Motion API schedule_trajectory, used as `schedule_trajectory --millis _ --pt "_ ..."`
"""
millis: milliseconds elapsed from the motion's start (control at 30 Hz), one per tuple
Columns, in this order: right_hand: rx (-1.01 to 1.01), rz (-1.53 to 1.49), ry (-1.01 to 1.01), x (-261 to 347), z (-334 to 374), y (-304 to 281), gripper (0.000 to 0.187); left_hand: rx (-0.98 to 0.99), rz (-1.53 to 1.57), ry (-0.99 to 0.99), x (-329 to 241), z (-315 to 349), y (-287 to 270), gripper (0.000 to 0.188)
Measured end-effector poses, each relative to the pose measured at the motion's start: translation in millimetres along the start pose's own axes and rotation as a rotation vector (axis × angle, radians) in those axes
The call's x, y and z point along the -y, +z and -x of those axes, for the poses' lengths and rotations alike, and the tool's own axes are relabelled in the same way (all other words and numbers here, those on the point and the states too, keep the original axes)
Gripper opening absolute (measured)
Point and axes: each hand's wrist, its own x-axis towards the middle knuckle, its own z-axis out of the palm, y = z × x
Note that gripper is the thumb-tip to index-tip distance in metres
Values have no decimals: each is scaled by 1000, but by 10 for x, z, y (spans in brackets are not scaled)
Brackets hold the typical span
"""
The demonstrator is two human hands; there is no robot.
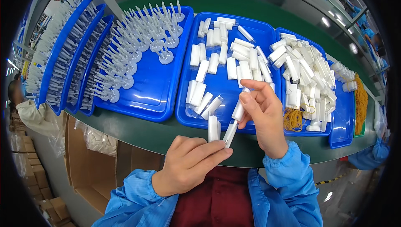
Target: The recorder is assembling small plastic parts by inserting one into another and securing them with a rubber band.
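My right hand (pixel 263 112) pinches a white roll (pixel 238 111) between thumb and forefinger, its other fingers loosely bent, above the 6 o'clock rim of the middle blue tray (pixel 188 116). My left hand (pixel 190 164), at 7 o'clock from it, is curled in and holds white packets (pixel 213 127) upright at its fingertips, its thumb hidden. A clear-sided packet (pixel 230 134) leans up from those fingertips toward the roll; I cannot tell whether the two touch. More wrapped rolls (pixel 232 68) lie scattered across the middle tray at 12 o'clock. At 2 o'clock, another blue tray (pixel 303 134) carries a heap of white rolls (pixel 307 68) and a tangle of yellow bands (pixel 293 120). At 10 o'clock, clear stemmed pieces (pixel 166 56) stand on round bases in the left tray (pixel 148 81), with tilted trays (pixel 62 55) of similar pieces beyond. The trays rest on a green table (pixel 142 131), and an open cardboard box (pixel 94 164) sits toward 8 o'clock
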Motion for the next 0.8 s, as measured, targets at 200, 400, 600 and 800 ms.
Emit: schedule_trajectory --millis 200,400,600,800 --pt "-23 -29 14 -8 57 -33 38 14 -28 27 -15 -16 26 36" --pt "-46 -74 59 -35 78 -77 36 39 -28 41 -19 -37 39 39" --pt "35 156 -100 -99 424 126 41 -101 -12 20 53 0 140 40" --pt "-26 130 -282 -135 430 112 44 -129 -18 -87 124 76 214 85"
